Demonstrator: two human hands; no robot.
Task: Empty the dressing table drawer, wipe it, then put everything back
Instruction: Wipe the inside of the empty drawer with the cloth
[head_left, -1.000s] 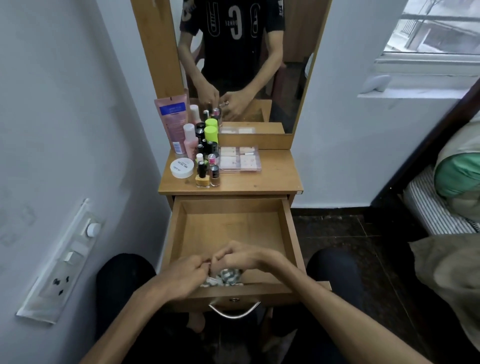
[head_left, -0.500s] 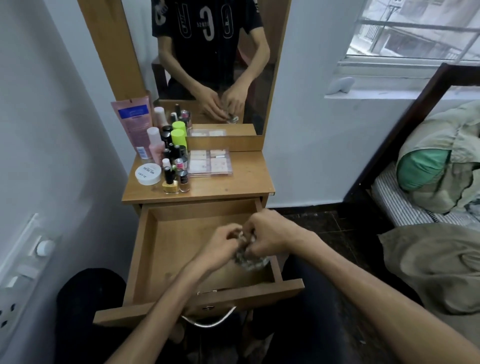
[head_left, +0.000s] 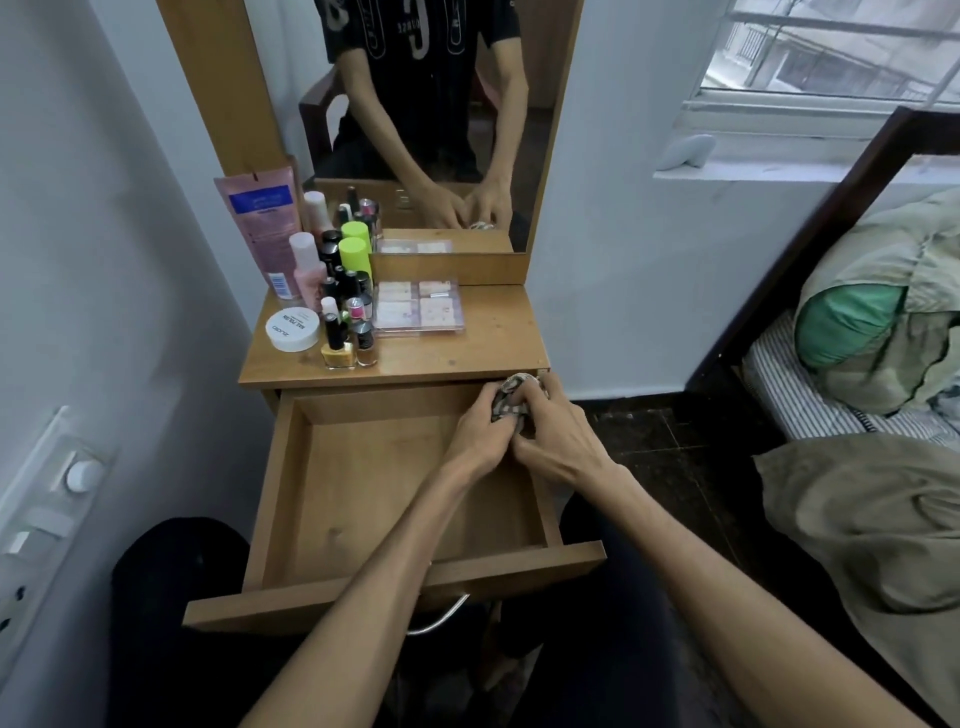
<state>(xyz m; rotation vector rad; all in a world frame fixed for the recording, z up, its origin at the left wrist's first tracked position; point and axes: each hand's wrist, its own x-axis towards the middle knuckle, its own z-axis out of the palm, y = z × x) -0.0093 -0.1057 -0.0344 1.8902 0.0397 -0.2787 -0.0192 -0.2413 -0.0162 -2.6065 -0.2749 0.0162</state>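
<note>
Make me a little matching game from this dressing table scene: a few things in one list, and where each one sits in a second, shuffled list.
Things:
1. checked cloth
2. white round tub
3. clear plastic box
4. pink tube

Places:
A. standing at the back left of the tabletop, leaning on the mirror frame
B. bunched between the left hand and right hand at the drawer's far right corner
C. flat on the tabletop just in front of the mirror
D. at the left front of the tabletop, beside the nail polish bottles

Pairs: 1-B, 2-D, 3-C, 4-A
</note>
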